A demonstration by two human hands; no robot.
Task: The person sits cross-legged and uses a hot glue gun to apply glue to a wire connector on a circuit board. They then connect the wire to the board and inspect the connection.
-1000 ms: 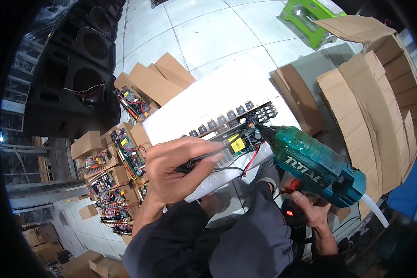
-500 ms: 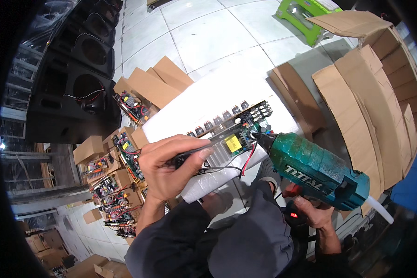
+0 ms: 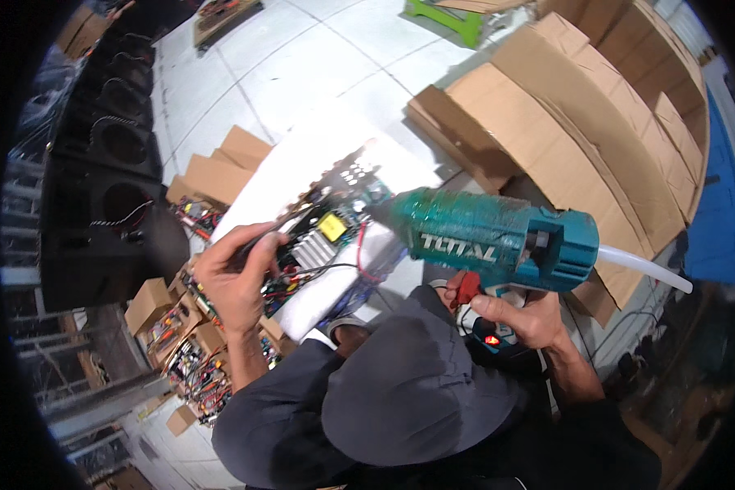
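Observation:
A teal cordless glue gun (image 3: 465,233) with a white glue stick (image 3: 645,267) sticking out of its back is gripped by my right hand (image 3: 524,318), fingers wrapped round the handle behind the red trigger. Its nozzle points left at a circuit board (image 3: 302,219); motion blur hides whether the tip touches. Between thumb and fingers, my left hand (image 3: 241,265) pinches the board's near left end. The board carries a yellow transformer (image 3: 332,226), a finned silver heat sink (image 3: 312,251) and a red wire (image 3: 361,249). Under it lies a white foam block (image 3: 282,167).
Black speaker cabinets (image 3: 98,245) line the left side. Several more circuit boards (image 3: 200,376) and small cardboard boxes (image 3: 149,306) lie on the floor at left. On the right stands a large open carton (image 3: 539,98), with a blue panel (image 3: 714,196) beyond. A green stool (image 3: 449,20) is at the top.
The whole view has shifted, so the board and foam appear farther left. The glue gun's body now lies more level, its nozzle still by the same part of the board. Both hands keep their holds.

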